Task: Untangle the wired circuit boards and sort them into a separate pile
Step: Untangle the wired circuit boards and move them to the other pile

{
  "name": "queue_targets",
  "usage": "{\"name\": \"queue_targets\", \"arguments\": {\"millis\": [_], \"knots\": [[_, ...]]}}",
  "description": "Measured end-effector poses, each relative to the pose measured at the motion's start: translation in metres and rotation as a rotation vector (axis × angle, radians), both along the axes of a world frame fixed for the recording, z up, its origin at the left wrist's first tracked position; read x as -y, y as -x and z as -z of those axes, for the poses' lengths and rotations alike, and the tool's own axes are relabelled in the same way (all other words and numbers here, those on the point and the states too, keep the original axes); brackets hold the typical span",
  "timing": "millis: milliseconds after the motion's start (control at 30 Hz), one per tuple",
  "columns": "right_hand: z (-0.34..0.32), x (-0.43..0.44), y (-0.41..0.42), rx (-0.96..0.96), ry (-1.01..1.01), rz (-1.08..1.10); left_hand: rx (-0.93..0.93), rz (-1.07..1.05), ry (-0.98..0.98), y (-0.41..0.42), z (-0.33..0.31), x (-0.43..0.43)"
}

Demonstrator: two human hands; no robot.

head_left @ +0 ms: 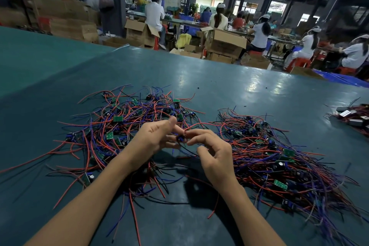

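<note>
Two heaps of small green circuit boards with red, blue and black wires lie on the teal table: a tangled pile point(127, 126) at the left and another pile point(279, 158) at the right. Between them, above the table, my left hand point(155, 138) and my right hand point(211, 148) meet. Both pinch one small board with a blue part point(180, 138). Its red wire arcs up and to the right; dark wires trail down under my right hand. My right fingers are curled.
The teal table point(219, 86) stretches far ahead. A small group of dark boxy parts with wires point(353, 118) lies at the right edge. Beyond the table are cardboard boxes point(225, 44) and several seated people at work benches.
</note>
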State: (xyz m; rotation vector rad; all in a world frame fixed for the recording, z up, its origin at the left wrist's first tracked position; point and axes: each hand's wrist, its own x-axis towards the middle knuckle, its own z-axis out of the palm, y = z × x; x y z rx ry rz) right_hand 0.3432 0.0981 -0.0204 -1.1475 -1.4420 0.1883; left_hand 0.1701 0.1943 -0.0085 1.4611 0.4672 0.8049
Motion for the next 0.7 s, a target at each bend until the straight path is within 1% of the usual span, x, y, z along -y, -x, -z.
{"name": "queue_targets", "arguments": {"millis": [67,133,267,367,433,533,633,700], "knots": [[-0.001,0.000,0.002,-0.036,-0.022,-0.035,0.038,-0.077,-0.035,-0.003,0.003,0.001],[-0.001,-0.001,0.005,-0.109,-0.018,-0.054,0.118,-0.072,0.054,-0.006,0.002,0.002],[0.000,-0.001,0.008,-0.302,0.093,-0.019,0.321,-0.068,0.247,-0.009,-0.002,0.003],[-0.004,0.000,0.009,-0.425,0.195,-0.103,0.424,-0.068,0.325,-0.010,-0.005,0.003],[-0.006,0.001,0.011,-0.444,0.280,-0.192,0.444,-0.058,0.330,-0.010,-0.006,0.003],[-0.009,0.003,0.017,-0.420,0.368,-0.251,0.456,-0.062,0.339,-0.008,-0.006,0.001],[-0.011,0.003,0.021,-0.425,0.402,-0.250,0.372,-0.101,0.266,-0.006,-0.006,-0.001],[-0.013,0.003,0.022,-0.417,0.374,-0.227,0.334,-0.082,0.236,-0.004,-0.007,-0.001]]}}
